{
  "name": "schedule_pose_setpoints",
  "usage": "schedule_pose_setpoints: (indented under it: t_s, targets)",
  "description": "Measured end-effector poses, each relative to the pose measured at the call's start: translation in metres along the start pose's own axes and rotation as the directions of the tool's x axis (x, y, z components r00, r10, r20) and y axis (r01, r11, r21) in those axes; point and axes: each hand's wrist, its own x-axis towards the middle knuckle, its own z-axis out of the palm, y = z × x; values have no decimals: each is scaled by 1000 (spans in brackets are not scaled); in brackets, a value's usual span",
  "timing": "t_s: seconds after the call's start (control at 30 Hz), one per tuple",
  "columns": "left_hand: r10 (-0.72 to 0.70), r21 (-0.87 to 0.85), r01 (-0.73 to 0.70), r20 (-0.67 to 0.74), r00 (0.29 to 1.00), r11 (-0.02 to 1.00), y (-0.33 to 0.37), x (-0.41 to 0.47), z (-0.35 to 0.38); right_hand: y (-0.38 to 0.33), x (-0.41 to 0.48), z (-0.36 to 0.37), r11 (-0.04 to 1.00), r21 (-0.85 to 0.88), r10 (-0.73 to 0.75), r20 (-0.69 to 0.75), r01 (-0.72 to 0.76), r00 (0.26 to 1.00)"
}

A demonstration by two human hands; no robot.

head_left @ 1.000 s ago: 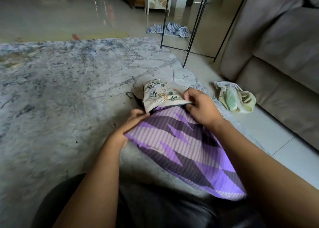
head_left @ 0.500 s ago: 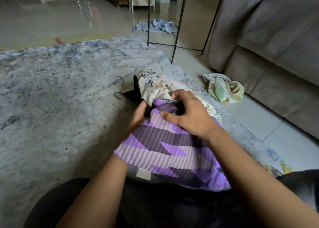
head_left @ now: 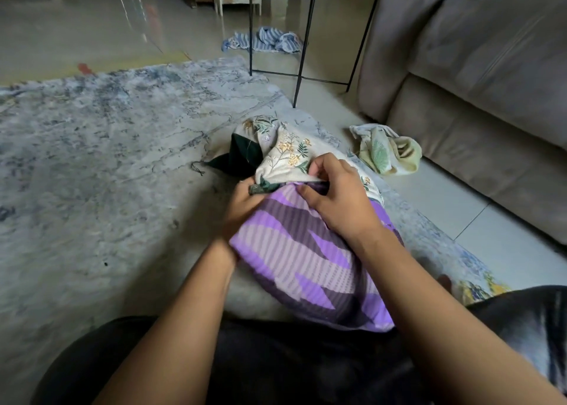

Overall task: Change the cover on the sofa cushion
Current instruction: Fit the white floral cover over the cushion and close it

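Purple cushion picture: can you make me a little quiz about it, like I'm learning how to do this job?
1. True or false: the floral cover already wraps the whole purple cushion.
2. What lies on the tiles next to the sofa? A. a crumpled cloth B. a shoe C. a book
3. Fill the gap: the right hand pinches the ____ of the floral cover.

Key: 1. False, most of the purple cushion shows bare. 2. A. 3. edge.
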Motion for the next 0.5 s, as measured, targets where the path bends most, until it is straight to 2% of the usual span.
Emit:
schedule_pose_setpoints:
  t_s: [0.1,0.17,0.23,0.3,0.4,0.47,0.5]
  targets:
    - [-14,-231,18,15,1000,973,6,-21,-2,6,9,-1,997,-83,0,-38,-3,999]
    - [71,-296,-51,58,996,954,13,-32,-5,9,16,-4,992,-124,-10,-36,6,999]
    - [141,-249,-94,180,974,964,21,-38,-9,10,21,-7,994,-111,-4,-23,1,1000]
    - [157,-121,-128,268,950,984,22,-39,-12,8,21,-11,997,-72,39,-2,-39,999]
    - [189,31,-198,191,963,980,21,-38,-3,3,10,-22,998,59,24,81,-28,996]
    - [251,81,-270,189,949,960,21,-36,5,-3,1,-31,984,177,-5,157,-24,988]
    - [275,94,-294,179,945,951,21,-34,8,-6,-3,-36,982,184,-1,191,-35,982]
